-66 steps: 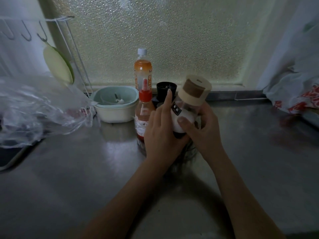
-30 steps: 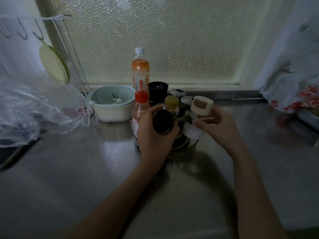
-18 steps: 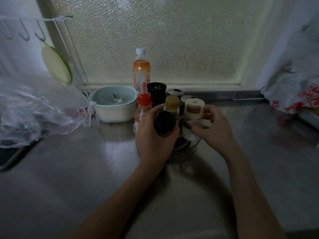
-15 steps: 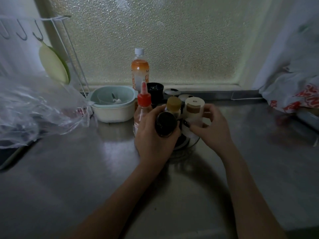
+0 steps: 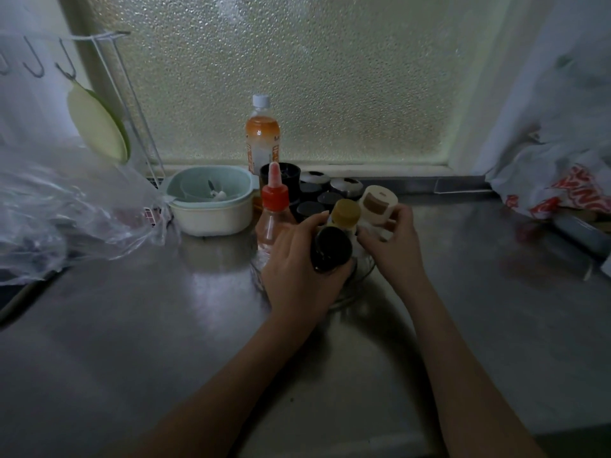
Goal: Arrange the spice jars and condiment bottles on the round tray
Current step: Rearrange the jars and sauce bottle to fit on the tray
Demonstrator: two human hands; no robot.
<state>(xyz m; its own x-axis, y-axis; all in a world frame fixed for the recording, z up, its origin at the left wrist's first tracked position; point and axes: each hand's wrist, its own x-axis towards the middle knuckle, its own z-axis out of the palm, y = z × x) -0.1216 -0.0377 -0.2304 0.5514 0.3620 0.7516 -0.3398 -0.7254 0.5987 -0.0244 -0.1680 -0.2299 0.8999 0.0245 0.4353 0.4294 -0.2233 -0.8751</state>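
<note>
A clear round tray (image 5: 362, 276) sits on the steel counter, mostly hidden by my hands. My left hand (image 5: 296, 269) is wrapped around a black-capped jar (image 5: 330, 248) at the tray's front. My right hand (image 5: 395, 246) grips the cream-lidded jar (image 5: 377, 203) on the tray's right side. A yellow-capped jar (image 5: 345, 211) stands between them. Several dark-lidded jars (image 5: 317, 195) and a silver-lidded jar (image 5: 346, 185) fill the back. A red-nozzle squeeze bottle (image 5: 273, 213) stands at the tray's left edge.
A tall orange drink bottle (image 5: 262, 137) stands by the frosted window. A pale green bowl (image 5: 211, 201) sits left of the tray, with a clear plastic bag (image 5: 66, 206) beyond it. A white and red bag (image 5: 555, 183) lies at the right.
The cream-lidded jar, earlier held up in both hands, has come down onto the tray's right side. My left hand took hold of the black-capped jar and stays on it.
</note>
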